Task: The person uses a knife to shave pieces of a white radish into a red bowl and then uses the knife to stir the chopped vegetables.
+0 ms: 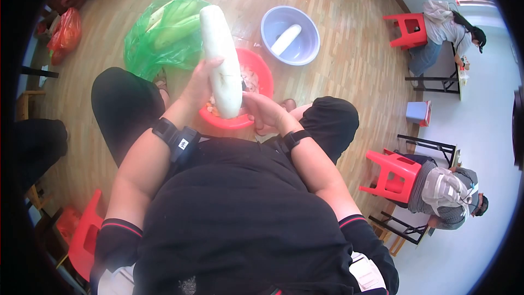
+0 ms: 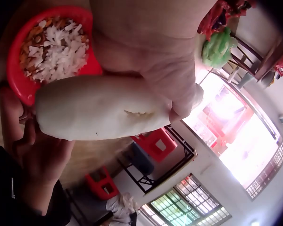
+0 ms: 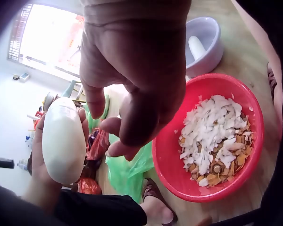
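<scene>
My left hand [image 1: 207, 79] grips a large peeled white radish [image 1: 221, 60], held tilted over the red basin [image 3: 161, 176]. A shallow gouge marks its side in the left wrist view. Close beside the radish's lower end is my right hand [image 1: 263, 110], its fingers bent [image 3: 144, 120]. A small dark thing [image 1: 244, 85] shows between that hand and the radish; I cannot tell whether the fingers hold it. White peelings [image 3: 212, 125] lie over orange-brown scraps [image 3: 240, 157] in the red basin.
Beyond the red basin stands a pale blue basin [image 1: 267, 13] with another white radish [image 1: 286, 39] in it. A green plastic bag [image 1: 139, 49] of radishes sits on the floor at the left. Red bags [image 1: 66, 30] lie further left. Two people work at tables on the right, near red stools [image 1: 393, 175].
</scene>
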`<state>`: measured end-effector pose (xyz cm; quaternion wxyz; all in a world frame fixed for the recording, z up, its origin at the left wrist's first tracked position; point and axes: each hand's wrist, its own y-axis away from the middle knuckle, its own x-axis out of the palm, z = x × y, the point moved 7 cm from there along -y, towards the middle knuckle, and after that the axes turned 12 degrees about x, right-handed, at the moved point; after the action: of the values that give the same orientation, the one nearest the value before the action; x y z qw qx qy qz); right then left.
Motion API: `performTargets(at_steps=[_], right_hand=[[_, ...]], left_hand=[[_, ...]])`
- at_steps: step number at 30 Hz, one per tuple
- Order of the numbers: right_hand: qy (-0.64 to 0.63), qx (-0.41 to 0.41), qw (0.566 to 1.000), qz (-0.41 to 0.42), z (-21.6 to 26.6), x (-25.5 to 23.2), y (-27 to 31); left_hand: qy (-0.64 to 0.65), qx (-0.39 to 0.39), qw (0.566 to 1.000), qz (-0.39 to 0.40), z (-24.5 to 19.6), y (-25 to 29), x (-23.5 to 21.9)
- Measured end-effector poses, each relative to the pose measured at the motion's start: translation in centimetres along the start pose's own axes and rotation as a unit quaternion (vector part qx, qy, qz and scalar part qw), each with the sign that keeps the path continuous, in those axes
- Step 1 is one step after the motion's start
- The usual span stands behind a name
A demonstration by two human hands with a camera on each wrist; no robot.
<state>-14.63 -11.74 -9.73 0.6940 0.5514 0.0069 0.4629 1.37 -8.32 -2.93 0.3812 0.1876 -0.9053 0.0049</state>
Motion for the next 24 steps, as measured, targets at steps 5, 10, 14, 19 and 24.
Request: performTargets(at_steps=[5,10,14,19,24], right_hand=[[-0.012,-0.036,0.999,-0.035,0.5,-1.1,-0.4],[0.000,-0.056,0.989,-0.135,1.2,-2.5,0.6],[-0.017,-0.082,0.990,-0.114,1.5,-2.5,1.1],[-0.008,-0.089,0.989,-0.117,1.4,-2.3,1.3],[-0.043,-0.102,0.989,-0.099,1.5,-1.3,1.1]], left_hand=[[-0.018,0.025,0.998,-0.045,-0.4,0.0,0.3],[0.023,0.009,0.993,-0.119,0.0,0.0,-1.1],[0.036,0.015,0.991,-0.130,-0.1,0.0,-2.0],[0.024,0.040,0.989,-0.139,-0.4,-0.1,-2.3],[0.024,0.059,0.993,-0.098,-0.3,-0.3,-1.0]])
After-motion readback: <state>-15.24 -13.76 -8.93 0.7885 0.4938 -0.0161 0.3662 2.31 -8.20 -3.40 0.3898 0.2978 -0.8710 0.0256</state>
